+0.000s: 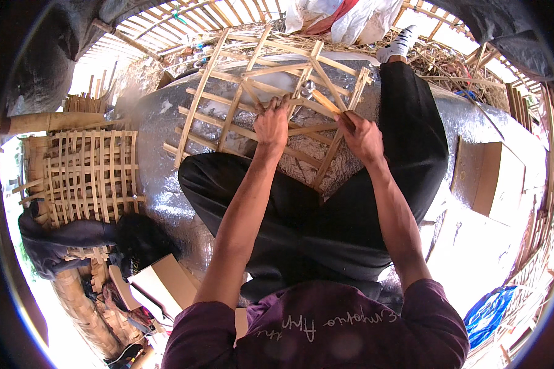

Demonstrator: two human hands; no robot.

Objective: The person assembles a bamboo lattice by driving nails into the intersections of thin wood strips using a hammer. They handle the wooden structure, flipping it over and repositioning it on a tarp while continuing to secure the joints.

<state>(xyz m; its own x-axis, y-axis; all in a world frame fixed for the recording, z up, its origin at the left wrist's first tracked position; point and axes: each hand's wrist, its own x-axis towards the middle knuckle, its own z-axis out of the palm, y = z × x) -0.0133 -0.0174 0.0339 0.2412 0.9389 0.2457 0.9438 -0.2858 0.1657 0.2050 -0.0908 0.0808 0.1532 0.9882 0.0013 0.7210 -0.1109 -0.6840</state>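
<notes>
A bamboo lattice frame [228,111] of crossed strips with diagonal braces lies across my legs and the silvery sheet in front of me. My right hand [361,136] is wrapped round the wooden handle of a hammer [324,100]. The hammer's metal head points left and sits over a strip near the frame's middle. Just left of that head, my left hand [271,126] rests on the frame with bent fingers gripping a strip. Whether those fingers also hold something small, such as a nail, cannot be made out.
A shiny silver sheet [160,123] covers the floor. Left stands a woven bamboo panel [92,166], with dark cloth [74,237] below it. Cardboard boxes lie at lower left [166,286] and right [483,178]. Straw [437,67] and slatted bamboo walls lie beyond; a blue tarp [489,313] is lower right.
</notes>
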